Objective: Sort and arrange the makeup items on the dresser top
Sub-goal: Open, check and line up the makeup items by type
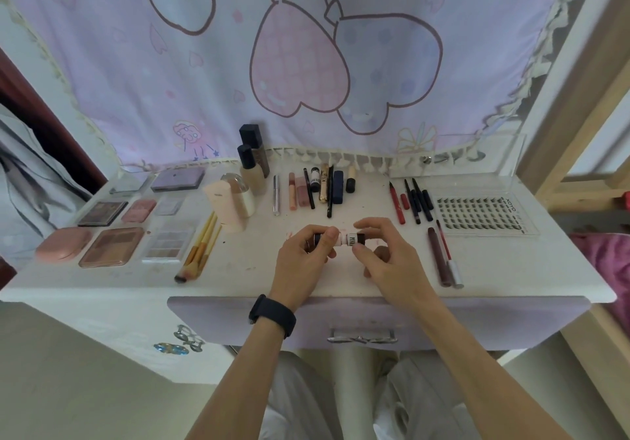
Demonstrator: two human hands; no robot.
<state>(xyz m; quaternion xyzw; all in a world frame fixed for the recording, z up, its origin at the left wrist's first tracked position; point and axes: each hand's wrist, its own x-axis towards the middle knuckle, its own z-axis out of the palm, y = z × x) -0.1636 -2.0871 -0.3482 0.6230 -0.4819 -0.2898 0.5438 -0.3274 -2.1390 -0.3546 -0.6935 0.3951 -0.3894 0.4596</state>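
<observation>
A small tube (347, 239) with a white label band and dark ends lies crosswise above the middle of the white dresser top (259, 269). My left hand (301, 262) grips its left end with curled fingers, a black band on that wrist. My right hand (385, 255) pinches the tube's right end between thumb and fingertips. Palettes and compacts (112, 247) lie in rows at the left, brushes (201, 249) beside them, bottles (252, 167) at the back, pencils and tubes (313, 189) in the middle back.
Red and black liner pens (410, 203) and a clear tray of false lashes (477, 214) lie at the right, with two dark tubes (443, 257) near the front right edge. A pink cartoon cloth hangs behind. A drawer handle (361, 337) sits below the front edge.
</observation>
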